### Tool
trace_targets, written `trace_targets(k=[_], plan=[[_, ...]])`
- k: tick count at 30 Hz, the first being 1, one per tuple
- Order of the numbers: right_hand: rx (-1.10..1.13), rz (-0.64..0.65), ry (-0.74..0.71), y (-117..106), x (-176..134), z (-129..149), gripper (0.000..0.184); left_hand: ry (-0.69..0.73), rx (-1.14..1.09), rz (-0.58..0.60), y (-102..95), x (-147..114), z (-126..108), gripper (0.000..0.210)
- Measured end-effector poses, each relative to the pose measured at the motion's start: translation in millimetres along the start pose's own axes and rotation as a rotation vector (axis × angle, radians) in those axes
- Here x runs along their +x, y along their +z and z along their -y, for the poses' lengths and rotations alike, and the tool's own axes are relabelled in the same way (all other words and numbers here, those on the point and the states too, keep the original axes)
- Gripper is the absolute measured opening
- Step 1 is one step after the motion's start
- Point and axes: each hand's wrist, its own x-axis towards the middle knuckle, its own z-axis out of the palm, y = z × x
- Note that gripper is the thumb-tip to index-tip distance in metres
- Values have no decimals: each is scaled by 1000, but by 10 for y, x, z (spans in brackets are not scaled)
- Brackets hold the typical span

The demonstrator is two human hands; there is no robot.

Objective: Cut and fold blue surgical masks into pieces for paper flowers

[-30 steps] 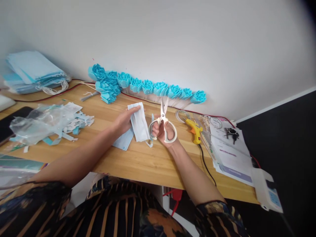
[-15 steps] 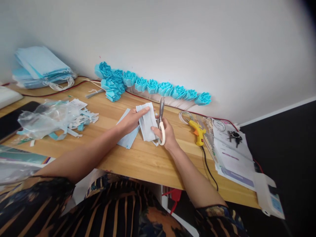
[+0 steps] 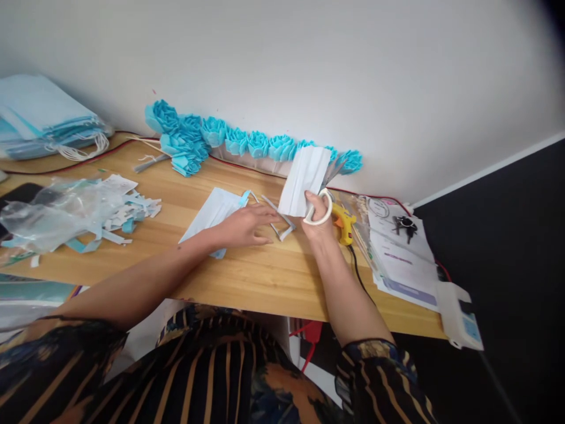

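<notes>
My right hand (image 3: 318,221) holds scissors by their white handle (image 3: 328,206) and also pinches a pleated white face mask piece (image 3: 304,179); the blades are mostly behind the mask. My left hand (image 3: 249,225) is open, fingers apart, just above the wooden table (image 3: 265,277). Thin cut strips (image 3: 288,229) lie by its fingertips, with a small blue scrap (image 3: 244,198) close by. Another pale blue mask piece (image 3: 212,212) rests flat on the table, partly under my left wrist.
Blue mask-fabric flowers (image 3: 258,144) line the wall. At left are a mask stack (image 3: 48,112), a plastic bag (image 3: 57,206) and cut scraps (image 3: 132,206). At right are a yellow glue gun (image 3: 346,224), papers (image 3: 397,259), keys (image 3: 405,227) and a white power strip (image 3: 459,315).
My left hand has let go of the mask piece and moved down, fingers spread. My right hand has lifted the mask piece and scissors up and to the right. The view has shifted slightly.
</notes>
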Motion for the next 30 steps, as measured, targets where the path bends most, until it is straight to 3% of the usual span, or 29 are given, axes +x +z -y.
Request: trace_targets(k=[10, 17, 20, 24, 26, 30], plan=[[123, -12, 109, 1, 17, 47, 14, 100, 88, 44, 90, -3, 67, 42], [162, 45, 150, -65, 67, -66, 17, 127, 167, 107, 165, 28, -90, 31], [182, 23, 125, -68, 78, -71, 16, 109, 219, 132, 208, 47, -168, 18], [216, 1, 125, -61, 93, -39, 17, 108, 178, 137, 216, 86, -180, 16], [214, -1, 121, -63, 102, -26, 18, 55, 87, 56, 113, 133, -126, 14], [217, -12, 111, -81, 117, -25, 23, -211, -243, -366, -397, 221, 44, 21]])
